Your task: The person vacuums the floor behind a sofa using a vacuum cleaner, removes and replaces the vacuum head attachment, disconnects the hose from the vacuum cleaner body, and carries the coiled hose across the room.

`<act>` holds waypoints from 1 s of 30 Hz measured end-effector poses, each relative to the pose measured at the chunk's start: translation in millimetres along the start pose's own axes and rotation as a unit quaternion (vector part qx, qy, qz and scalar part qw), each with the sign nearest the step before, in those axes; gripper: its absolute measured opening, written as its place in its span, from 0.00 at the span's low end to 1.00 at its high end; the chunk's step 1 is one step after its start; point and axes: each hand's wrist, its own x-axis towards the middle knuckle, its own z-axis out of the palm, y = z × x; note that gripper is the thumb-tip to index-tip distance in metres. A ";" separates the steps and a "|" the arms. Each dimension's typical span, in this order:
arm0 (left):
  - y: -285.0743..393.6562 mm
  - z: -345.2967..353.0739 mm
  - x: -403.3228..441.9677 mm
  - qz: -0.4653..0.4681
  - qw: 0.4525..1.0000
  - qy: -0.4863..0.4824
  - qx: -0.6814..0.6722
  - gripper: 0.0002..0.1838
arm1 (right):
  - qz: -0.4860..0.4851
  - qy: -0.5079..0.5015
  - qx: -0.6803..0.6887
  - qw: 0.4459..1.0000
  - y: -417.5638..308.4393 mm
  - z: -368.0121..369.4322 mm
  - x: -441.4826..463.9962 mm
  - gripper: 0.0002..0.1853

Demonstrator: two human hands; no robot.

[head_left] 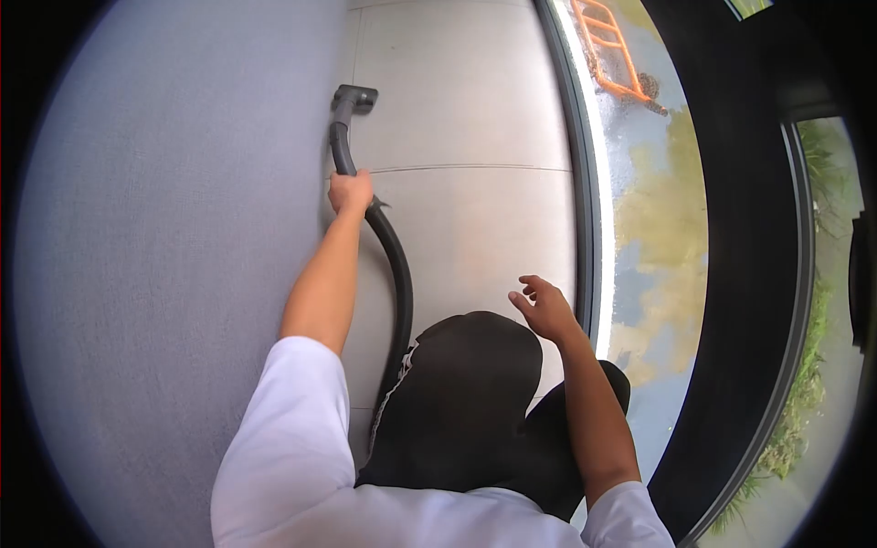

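Pale floor tiles ran away toward the far end, crossed by thin dark joints, with a blue-grey wall filling the left and a bright window frame edging the right. Beyond that frame I could see wet-looking, patchy ground, and at the far right an orange metal frame outside. Further right, past a broad dark band, there was some greenery.

A person in a white shirt and dark trousers was low over the floor, knees bent toward the far end. The left hand reached forward along the wall, its fingers wrapped around the dark vacuum hose near its far end. The vacuum nozzle sat beyond that hand, on the tiles at the foot of the wall. From the hand, the hose curved back toward the near side, bowing to the right, then passed down along the left of the person's leg.

The right hand held nothing; it hung above the knee, near the window frame, with its fingers loosely bent and the thumb apart from them.
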 end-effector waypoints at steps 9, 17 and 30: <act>-36.1 -12.4 -159.8 0.040 0.986 -0.150 0.061 0.20 | -0.029 0.048 -0.011 0.998 -75.5 -71.9 4.4 0.29; 82.9 -2.1 -0.1 0.016 0.999 -0.044 -0.022 0.31 | -0.118 0.148 -0.246 0.951 -197.7 -179.1 -34.9 0.28; -11.5 -26.7 -79.2 -0.003 0.999 0.034 -0.038 0.30 | -0.220 0.082 -0.272 0.933 -245.1 -189.9 -4.4 0.23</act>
